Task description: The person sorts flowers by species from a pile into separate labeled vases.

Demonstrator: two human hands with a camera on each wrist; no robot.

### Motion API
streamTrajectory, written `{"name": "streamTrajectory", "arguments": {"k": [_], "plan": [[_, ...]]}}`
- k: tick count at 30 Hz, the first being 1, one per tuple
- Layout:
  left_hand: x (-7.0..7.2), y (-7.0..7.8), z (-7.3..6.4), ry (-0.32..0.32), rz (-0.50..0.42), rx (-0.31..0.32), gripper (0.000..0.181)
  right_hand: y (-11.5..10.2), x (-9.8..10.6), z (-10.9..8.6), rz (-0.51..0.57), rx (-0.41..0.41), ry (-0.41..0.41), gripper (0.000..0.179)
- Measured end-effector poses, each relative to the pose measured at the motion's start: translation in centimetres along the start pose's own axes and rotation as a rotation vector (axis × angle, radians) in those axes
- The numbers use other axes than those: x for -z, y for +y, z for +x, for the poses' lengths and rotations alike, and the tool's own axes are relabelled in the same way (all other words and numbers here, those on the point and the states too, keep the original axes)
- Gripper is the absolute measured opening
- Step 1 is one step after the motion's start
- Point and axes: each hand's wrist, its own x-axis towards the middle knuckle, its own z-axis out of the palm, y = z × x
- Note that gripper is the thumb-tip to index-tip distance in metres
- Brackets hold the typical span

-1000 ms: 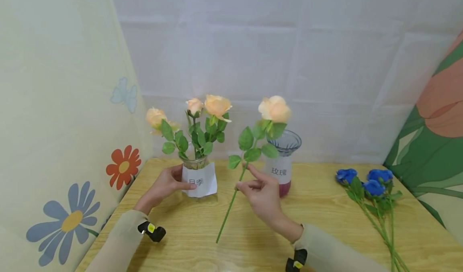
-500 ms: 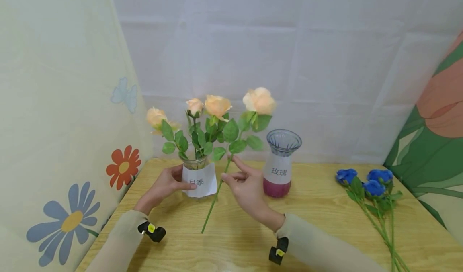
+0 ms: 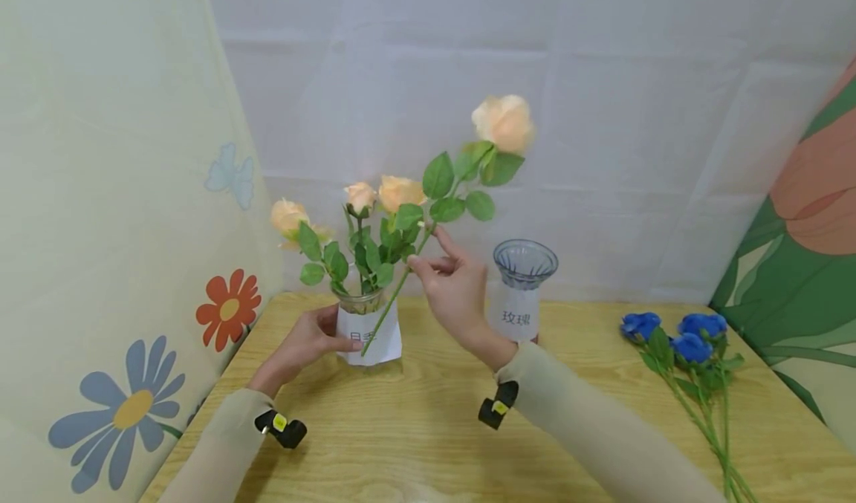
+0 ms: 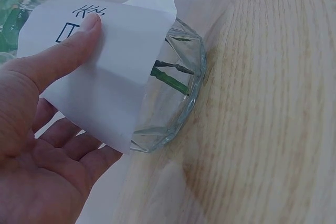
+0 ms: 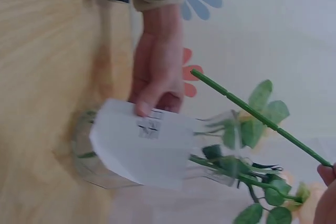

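Observation:
My left hand [image 3: 304, 343] grips a clear glass vase [image 4: 184, 98] on the table, its thumb pressed on the white paper label [image 4: 115, 72] with dark characters. Several peach roses [image 3: 361, 197] with green leaves stand in this vase. Between thumb and fingers my right hand [image 3: 455, 284] pinches the green stem of another peach rose [image 3: 504, 124]. That rose leans up to the right, bloom high. Its bare stem end [image 5: 210, 83] points down and overlaps the label in the head view. The right wrist view shows the stem end beside the vase's mouth, outside it.
A second glass vase [image 3: 524, 265], bluish at the rim and labelled in white, stands right of my right hand, its base partly behind the forearm. Several blue roses [image 3: 692, 347] lie at the table's right side. A white cloth [image 3: 602, 117] hangs behind the table [image 3: 414, 451].
My right hand has carried the peach rose leftward, then upward, from in front of the second vase to beside the left vase. My left hand has kept its grip in place.

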Motion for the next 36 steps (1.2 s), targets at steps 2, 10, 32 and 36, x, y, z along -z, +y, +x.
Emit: {"name": "streamTrajectory", "arguments": {"k": [2,10,32,36], "plan": [[0.0,0.1,0.0,0.000,0.000,-0.002,0.077,-0.4,-0.2,1.2,-0.003,0.011,0.018,0.058],[-0.1,0.2,-0.2,0.004,-0.005,0.004,0.077,-1.2,-1.4,4.4,-0.001,0.007,0.038,0.058],[0.0,0.2,-0.1,-0.013,0.002,-0.006,0.077,1.0,-4.6,5.0,-0.135,0.002,-0.146,0.054],[0.0,0.3,-0.2,-0.015,-0.005,-0.008,0.075,1.4,-5.4,4.0,-0.272,-0.140,-0.369,0.049]]}}
